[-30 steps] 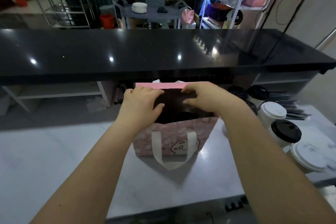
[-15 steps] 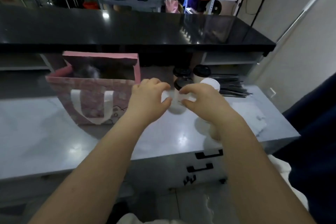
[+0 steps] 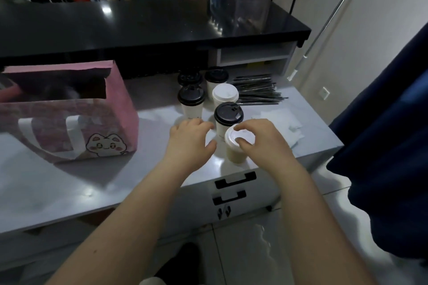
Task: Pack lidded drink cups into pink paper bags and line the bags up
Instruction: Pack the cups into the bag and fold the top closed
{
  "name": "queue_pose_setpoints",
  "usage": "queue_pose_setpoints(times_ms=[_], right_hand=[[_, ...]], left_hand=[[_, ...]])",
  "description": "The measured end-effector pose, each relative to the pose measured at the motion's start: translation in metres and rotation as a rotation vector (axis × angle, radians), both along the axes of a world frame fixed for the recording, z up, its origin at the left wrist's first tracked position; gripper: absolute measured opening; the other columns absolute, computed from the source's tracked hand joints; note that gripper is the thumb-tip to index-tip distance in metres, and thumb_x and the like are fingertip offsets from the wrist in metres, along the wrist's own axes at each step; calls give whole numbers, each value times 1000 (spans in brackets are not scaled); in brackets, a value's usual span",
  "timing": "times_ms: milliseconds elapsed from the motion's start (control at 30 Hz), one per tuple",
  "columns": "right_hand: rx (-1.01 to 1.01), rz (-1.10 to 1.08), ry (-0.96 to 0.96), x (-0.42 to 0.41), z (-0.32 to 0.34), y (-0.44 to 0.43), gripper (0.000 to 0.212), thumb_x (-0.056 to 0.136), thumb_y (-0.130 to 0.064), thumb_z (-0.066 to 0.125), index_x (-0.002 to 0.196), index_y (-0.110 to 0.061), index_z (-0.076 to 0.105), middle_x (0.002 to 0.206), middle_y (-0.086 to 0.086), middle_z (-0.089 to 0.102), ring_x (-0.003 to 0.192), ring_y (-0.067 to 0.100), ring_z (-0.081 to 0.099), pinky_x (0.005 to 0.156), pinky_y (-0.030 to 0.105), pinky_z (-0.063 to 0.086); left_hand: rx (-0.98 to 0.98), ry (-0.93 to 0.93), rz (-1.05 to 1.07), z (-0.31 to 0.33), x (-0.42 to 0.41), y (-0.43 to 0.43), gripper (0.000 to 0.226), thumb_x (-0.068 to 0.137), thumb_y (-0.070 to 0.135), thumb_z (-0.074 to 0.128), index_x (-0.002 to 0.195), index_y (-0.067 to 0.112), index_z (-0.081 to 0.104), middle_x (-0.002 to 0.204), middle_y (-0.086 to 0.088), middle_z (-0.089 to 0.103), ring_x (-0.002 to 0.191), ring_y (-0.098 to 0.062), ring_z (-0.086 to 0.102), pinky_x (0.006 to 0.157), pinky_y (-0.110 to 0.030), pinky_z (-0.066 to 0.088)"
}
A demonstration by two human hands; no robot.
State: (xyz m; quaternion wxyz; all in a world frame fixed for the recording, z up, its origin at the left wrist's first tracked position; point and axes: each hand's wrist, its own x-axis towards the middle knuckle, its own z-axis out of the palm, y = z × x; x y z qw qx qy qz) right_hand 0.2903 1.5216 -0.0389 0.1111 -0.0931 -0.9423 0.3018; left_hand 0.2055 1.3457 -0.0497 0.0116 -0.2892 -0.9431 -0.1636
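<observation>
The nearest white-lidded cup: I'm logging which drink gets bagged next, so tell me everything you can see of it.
The nearest white-lidded cup stands upright near the front edge of the pale counter, just in front of a black-lidded cup. Its round white lid looks like plastic and is seated; the body looks tan or beige. The right hand reaches over it, fingertips on the lid. The left hand hovers open beside it, not touching.

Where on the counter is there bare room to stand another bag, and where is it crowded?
Bare counter runs in front of the pink bag to the near edge, and between the bag and the left hand. Crowded: the cups clustered by both hands, black straws behind, napkins beside the right hand.
</observation>
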Motion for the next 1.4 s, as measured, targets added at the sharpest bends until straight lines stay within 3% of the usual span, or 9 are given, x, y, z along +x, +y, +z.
queue_pose_setpoints(times_ms=[167, 267, 467, 633, 767, 933, 1033, 1133, 1400], right_hand=[[-10, -51, 104, -30, -3, 28, 19, 88, -20, 64, 106, -27, 68, 99, -22, 56, 108, 3, 46, 85, 10, 31], [24, -85, 37, -57, -6, 50, 19, 91, -24, 62, 109, -27, 67, 107, -16, 62, 111, 5, 48, 89, 18, 35], [70, -183, -81, -102, -3, 106, 24, 93, -29, 59, 116, -29, 65, 114, -15, 63, 112, 5, 49, 89, 19, 35], [84, -183, -144, -123, -13, 149, 24, 92, -26, 60, 115, -28, 65, 113, -14, 64, 111, 8, 49, 89, 25, 41], [71, -192, -180, -154, -25, 198, 24, 89, -20, 61, 111, -25, 66, 108, -5, 66, 108, 17, 54, 90, 39, 48], [80, 8, -257, -211, -54, 247, 32, 86, -16, 63, 118, -20, 65, 117, 3, 65, 113, 24, 54, 93, 41, 47], [261, 156, -360, -245, -76, 268, 40, 88, -24, 63, 127, -23, 59, 129, 3, 57, 119, 29, 45, 98, 38, 41], [386, 196, -355, -276, -94, 280, 47, 91, -32, 60, 135, -24, 49, 137, 3, 48, 125, 33, 35, 100, 44, 33], [457, 279, -303, -308, -133, 287, 31, 91, -18, 53, 118, -27, 64, 125, 5, 55, 123, 35, 35, 103, 48, 24]], left_hand=[[83, -28, 11, 1, -42, 34, 36, 90, 38, 57, 125, 30, 59, 122, 5, 59, 117, -22, 49, 95, -41, 39], [154, -51, -40, -3, -69, 67, 33, 89, 35, 59, 120, 26, 63, 119, 4, 60, 115, -24, 49, 91, -39, 40], [115, -49, -160, -15, -120, 135, 37, 90, 41, 55, 125, 30, 59, 125, 7, 56, 123, -22, 41, 98, -40, 30], [-21, -50, -240, -21, -152, 190, 40, 91, 41, 52, 129, 30, 54, 124, 4, 54, 122, -23, 39, 102, -41, 28], [-142, -18, -219, -24, -178, 229, 41, 89, 40, 53, 128, 27, 52, 124, 0, 53, 120, -27, 42, 99, -44, 30], [-264, -68, -129, -29, -209, 271, 45, 86, 38, 57, 129, 25, 51, 124, -5, 53, 118, -31, 46, 97, -46, 34], [-342, -99, -73, -38, -219, 287, 44, 86, 34, 57, 127, 22, 51, 123, -6, 54, 117, -31, 47, 95, -44, 36], [-418, -78, -19, -48, -225, 300, 43, 87, 32, 56, 128, 21, 50, 123, -6, 53, 117, -30, 46, 92, -44, 37], [-422, -150, 132, -71, -222, 311, 50, 88, 28, 52, 136, 21, 43, 128, -5, 52, 119, -30, 45, 97, -45, 37]])
